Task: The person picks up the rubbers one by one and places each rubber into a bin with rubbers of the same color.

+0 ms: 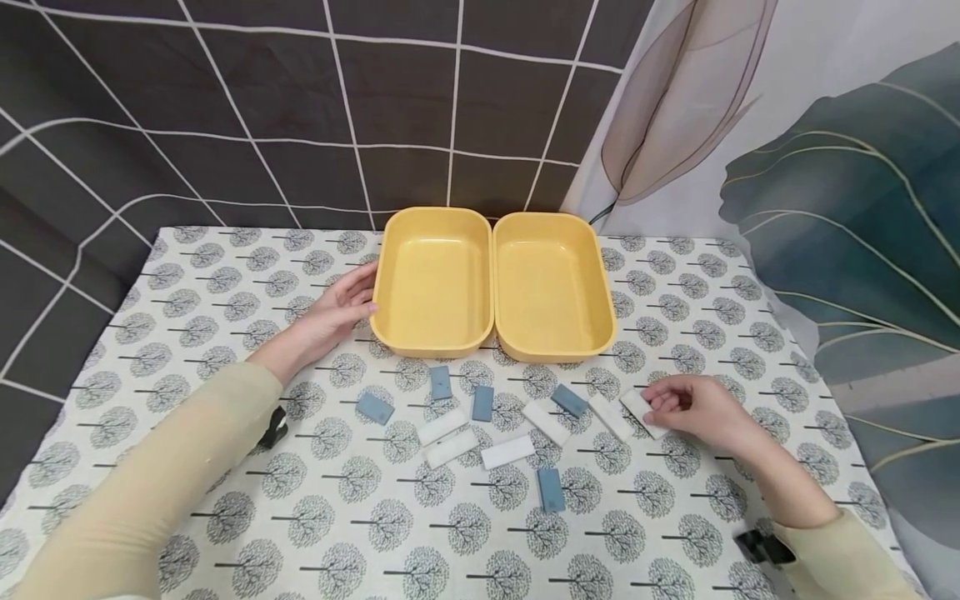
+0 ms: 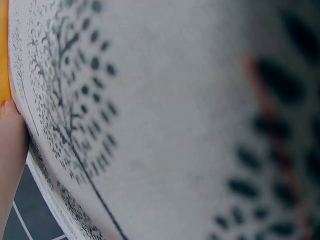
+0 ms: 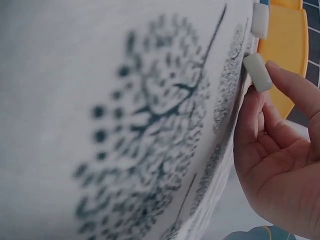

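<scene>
My left hand (image 1: 335,310) rests against the outer left side of the left yellow bin (image 1: 435,346), thumb at its front corner. In the left wrist view, only part of that hand (image 2: 11,145) shows beside a sliver of yellow. At the right of the scattered pieces, my right hand (image 1: 693,406) pinches a white rectangular block (image 1: 637,408) between thumb and fingers. The right wrist view shows this block (image 3: 257,72) with the thumb on one side. A second white block (image 1: 610,417) lies just left of it, near a blue block (image 1: 569,400).
The right yellow bin (image 1: 555,354) stands against the left one at the back. Several more white blocks (image 1: 508,452) and blue blocks (image 1: 551,490) lie in front of the bins on a tree-print cloth (image 1: 390,525). A dark gridded curtain (image 1: 285,92) hangs behind.
</scene>
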Demonstrator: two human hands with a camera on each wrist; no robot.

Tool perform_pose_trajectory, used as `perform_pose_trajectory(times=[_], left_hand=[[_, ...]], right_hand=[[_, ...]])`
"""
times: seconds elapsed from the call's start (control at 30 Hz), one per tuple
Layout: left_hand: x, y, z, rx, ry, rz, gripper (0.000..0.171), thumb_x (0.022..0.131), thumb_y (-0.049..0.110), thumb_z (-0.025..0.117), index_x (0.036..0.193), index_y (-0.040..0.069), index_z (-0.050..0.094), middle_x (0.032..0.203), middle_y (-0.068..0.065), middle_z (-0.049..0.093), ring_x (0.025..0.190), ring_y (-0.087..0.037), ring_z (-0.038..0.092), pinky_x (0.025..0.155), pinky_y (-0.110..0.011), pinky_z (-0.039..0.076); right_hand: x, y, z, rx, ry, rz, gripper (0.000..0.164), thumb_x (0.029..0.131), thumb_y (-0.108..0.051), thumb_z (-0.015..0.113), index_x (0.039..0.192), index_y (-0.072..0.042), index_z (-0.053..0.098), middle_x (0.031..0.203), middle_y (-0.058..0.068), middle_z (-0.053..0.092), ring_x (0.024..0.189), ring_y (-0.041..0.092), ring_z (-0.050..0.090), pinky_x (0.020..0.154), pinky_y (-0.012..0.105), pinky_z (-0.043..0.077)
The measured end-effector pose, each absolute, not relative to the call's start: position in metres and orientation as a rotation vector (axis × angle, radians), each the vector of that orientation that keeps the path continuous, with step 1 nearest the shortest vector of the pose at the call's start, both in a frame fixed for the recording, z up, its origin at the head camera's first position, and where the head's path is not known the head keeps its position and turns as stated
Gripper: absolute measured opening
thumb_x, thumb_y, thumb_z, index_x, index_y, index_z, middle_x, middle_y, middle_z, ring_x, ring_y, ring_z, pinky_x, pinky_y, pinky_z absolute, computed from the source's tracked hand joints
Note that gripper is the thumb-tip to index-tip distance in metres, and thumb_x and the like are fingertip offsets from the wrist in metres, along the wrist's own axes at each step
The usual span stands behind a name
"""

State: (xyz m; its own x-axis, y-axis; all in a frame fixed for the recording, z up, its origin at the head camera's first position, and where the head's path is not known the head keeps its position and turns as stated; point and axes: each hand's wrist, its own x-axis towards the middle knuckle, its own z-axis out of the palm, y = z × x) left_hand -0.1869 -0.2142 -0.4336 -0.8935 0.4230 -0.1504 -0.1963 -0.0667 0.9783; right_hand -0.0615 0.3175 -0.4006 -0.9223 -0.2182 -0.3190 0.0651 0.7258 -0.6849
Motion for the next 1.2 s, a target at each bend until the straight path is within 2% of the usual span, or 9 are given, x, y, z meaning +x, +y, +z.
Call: perform_pose_trajectory(times=[0.1,0.37,0.67,0.77,0.97,1.2], left_hand=[[-0.186,-0.213,-0.434,0.243,1.803,2.014,0.082,0.100,-0.003,0.057,0.170,0.008,0.017,0.178,-0.017,0.016,0.154,-0.021,0.035,0.138,-0.044,0.020],[-0.188,-0.214,-0.434,0.234,1.810,2.008,0.081,0.100,-0.003,0.056,0.170,0.008,0.016,0.178,-0.016,0.015,0.158,-0.028,0.029,0.138,-0.045,0.019],[-0.188,-0.217,-0.435,0.277,1.817,2.016,0.083,0.100,0.002,0.062,0.170,0.007,0.017,0.177,-0.019,0.016,0.148,-0.013,0.041,0.136,-0.041,0.026],[-0.187,-0.218,-0.436,0.265,1.826,2.014,0.085,0.099,0.004,0.065,0.170,0.008,0.017,0.178,-0.019,0.016,0.149,-0.014,0.041,0.135,-0.040,0.027],[-0.187,-0.217,-0.435,0.254,1.834,1.999,0.080,0.101,-0.001,0.056,0.170,0.008,0.015,0.178,-0.017,0.015,0.157,-0.026,0.031,0.137,-0.042,0.023],[-0.188,-0.215,-0.436,0.249,1.846,1.979,0.076,0.103,-0.004,0.050,0.170,0.008,0.016,0.178,-0.016,0.018,0.152,-0.019,0.037,0.137,-0.046,0.022]], right_hand=[[-0.062,0.316,-0.394,-0.136,2.555,-1.017,0.035,0.085,-0.006,0.083,0.115,0.009,0.072,0.090,0.007,0.072,0.077,0.003,0.062,0.069,0.017,0.059],[-0.071,0.312,-0.369,-0.269,2.606,-1.051,0.034,0.085,-0.002,0.082,0.115,0.009,0.071,0.091,0.008,0.071,0.077,0.002,0.062,0.068,0.016,0.059],[-0.097,0.292,-0.333,-0.434,2.716,-1.012,0.026,0.083,-0.002,0.085,0.106,0.002,0.075,0.090,0.007,0.071,0.077,0.002,0.061,0.068,0.014,0.057],[-0.108,0.279,-0.321,-0.448,2.725,-0.989,0.024,0.083,-0.002,0.085,0.106,0.000,0.076,0.092,0.008,0.072,0.079,0.004,0.061,0.070,0.014,0.057],[-0.132,0.250,-0.307,-0.444,2.700,-0.976,0.024,0.086,-0.001,0.083,0.109,-0.001,0.078,0.095,0.010,0.073,0.081,0.010,0.062,0.071,0.015,0.057],[-0.152,0.218,-0.307,-0.491,2.654,-1.021,0.024,0.088,-0.003,0.082,0.111,0.001,0.078,0.097,0.013,0.074,0.084,0.013,0.063,0.074,0.015,0.056]])
